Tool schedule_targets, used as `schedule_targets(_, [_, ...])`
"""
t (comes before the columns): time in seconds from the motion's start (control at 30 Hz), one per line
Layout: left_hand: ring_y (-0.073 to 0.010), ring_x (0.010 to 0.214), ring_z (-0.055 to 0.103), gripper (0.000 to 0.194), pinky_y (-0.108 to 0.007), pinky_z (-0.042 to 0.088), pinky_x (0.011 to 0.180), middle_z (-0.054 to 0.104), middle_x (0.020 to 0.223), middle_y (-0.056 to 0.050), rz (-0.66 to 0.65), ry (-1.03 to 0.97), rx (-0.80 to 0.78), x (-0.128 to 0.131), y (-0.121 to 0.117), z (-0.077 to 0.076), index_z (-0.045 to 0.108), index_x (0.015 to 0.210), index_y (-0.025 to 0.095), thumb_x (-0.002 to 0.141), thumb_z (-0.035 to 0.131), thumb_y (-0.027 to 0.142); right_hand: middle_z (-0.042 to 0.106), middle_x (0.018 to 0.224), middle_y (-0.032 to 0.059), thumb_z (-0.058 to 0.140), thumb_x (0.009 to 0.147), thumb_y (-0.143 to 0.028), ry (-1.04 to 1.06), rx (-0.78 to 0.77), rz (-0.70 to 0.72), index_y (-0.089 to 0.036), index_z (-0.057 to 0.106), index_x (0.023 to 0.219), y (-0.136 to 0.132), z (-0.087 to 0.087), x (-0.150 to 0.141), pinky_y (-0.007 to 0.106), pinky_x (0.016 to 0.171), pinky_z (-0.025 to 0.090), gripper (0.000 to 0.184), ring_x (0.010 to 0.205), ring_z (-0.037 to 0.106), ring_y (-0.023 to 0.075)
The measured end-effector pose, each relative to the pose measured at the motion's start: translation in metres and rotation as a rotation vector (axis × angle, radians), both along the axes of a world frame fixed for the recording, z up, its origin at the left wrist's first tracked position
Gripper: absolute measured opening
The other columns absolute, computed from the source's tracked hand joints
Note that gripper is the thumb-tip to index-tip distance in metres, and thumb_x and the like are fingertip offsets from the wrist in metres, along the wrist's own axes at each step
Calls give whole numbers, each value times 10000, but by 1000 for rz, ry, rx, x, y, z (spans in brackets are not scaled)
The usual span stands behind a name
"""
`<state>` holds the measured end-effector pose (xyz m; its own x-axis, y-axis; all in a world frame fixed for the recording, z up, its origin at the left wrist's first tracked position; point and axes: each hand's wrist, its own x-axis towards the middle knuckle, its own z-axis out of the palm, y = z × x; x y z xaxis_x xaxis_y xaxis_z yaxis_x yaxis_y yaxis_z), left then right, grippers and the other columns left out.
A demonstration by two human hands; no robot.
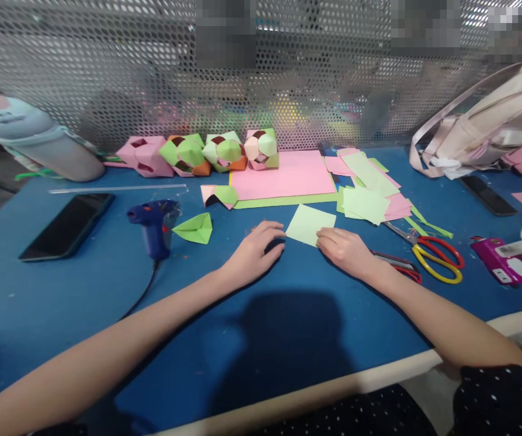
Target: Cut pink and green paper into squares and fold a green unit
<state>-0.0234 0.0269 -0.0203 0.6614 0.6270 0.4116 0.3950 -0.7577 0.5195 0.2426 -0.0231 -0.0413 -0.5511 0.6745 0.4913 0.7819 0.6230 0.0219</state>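
A pale green square of paper [309, 224] lies on the blue table, turned so that a corner points towards the back. My right hand [345, 249] has its fingers together at the paper's right front edge and grips it there; the thumb is hidden. Close to the paper's left corner is my left hand [261, 248], its thumb and fingers apart with nothing between them. To the left are a folded green paper piece [195, 229] and a blue hot glue gun [154, 227]. A pink and green folded piece [220, 195] lies behind.
Folded paper balls [145, 156] line the perforated metal screen [152, 79]. Pink sheets [283, 175] and cut papers [365, 203] lie at the back. Scissors [438, 257], a craft knife [399, 264] and a magenta box [504, 261] sit right; a phone [68, 225] and a glue stick [120, 188] left.
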Motion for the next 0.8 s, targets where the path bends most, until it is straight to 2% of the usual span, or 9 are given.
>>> schedule_targets(0.1, [-245,1197,599,195,-408,568,930,612,1244,-158,71,-38,-77,4,14,2,640,1090,152,943,538,228,756,1078,140,502,986,-162,38,-9,103,-132,715,983,-3,-1,-4,395,925,604,216,1077,701,242])
schedule_targets(0.23, [-275,1312,529,275,-461,485,1056,579,1343,-194,110,44,-45,16,36,-2,625,1157,121,921,544,238,745,1136,122,548,968,-176,71,-53,259,-140,715,1021,-9,0,-10,387,990,593,178,1150,671,224])
schedule_targets(0.33, [-268,1353,500,359,-455,393,1145,567,1398,-171,81,113,-71,34,54,-3,595,1234,135,904,582,276,735,1144,151,580,944,-158,140,-79,328,-120,707,1069,-11,3,-12,424,998,590,183,1157,665,240])
schedule_targets(0.43, [-291,1372,470,502,-441,371,1147,515,1462,-189,9,241,-22,54,67,-1,532,1333,105,883,611,312,737,1129,169,590,932,-143,173,-74,350,-99,709,1074,-13,6,-13,428,986,597,190,1132,676,248])
schedule_targets(0.57, [-325,1254,527,508,-470,402,1062,591,1352,-155,-51,425,53,72,79,5,569,1310,139,866,617,381,751,1114,148,554,954,-162,165,-61,332,-128,721,1049,-13,7,-13,420,949,615,195,1088,699,234])
schedule_targets(0.67, [-344,1178,540,613,-466,419,997,601,1272,-152,-41,476,46,78,89,11,574,1326,160,800,667,461,757,1109,125,545,961,-176,172,-65,326,-155,724,1045,-12,5,-13,420,941,617,199,1079,703,226])
schedule_targets(0.73, [-351,1149,540,698,-448,420,971,600,1233,-152,-50,500,-34,83,98,16,580,1324,154,726,714,489,757,1105,125,558,954,-175,186,-58,336,-152,723,1047,-11,3,-13,412,945,612,191,1078,703,226])
schedule_targets(0.8, [-335,1091,556,705,-411,428,937,627,1154,-130,-72,490,-150,87,105,20,626,1242,143,645,760,494,754,1106,132,566,946,-172,203,-48,343,-144,717,1056,-11,3,-12,402,945,606,189,1081,699,226])
